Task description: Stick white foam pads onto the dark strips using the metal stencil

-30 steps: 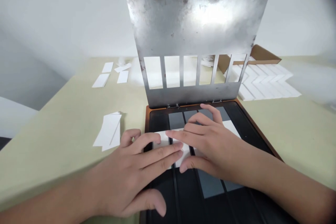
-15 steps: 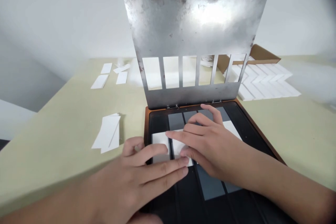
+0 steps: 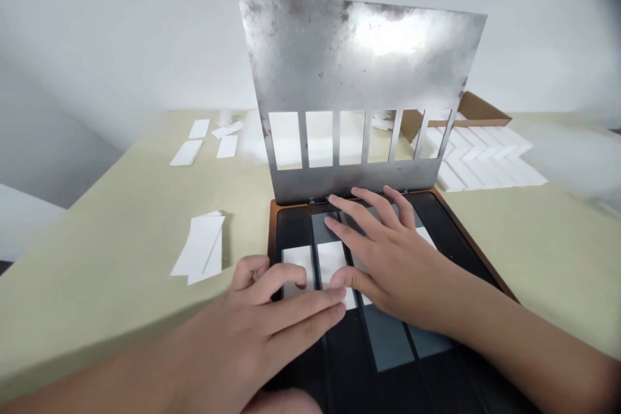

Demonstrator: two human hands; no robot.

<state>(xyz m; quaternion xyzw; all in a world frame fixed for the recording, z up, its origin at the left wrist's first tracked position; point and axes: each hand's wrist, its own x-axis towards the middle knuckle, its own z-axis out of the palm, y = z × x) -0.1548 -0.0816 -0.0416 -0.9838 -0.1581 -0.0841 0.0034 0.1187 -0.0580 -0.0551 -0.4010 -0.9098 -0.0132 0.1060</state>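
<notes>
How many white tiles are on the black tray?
3 visible on the tray: left tile and middle tile by the left hand, right tile beside the right hand. More may be hidden under that hand.

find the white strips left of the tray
In the head view, the overlapping white strips lie on the pale green table, left of the black tray's brown frame and just beyond the left hand.

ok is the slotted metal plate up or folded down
Up. The slotted metal plate stands on its hinges at the back edge of the black tray, and the table shows through its slots.
</notes>
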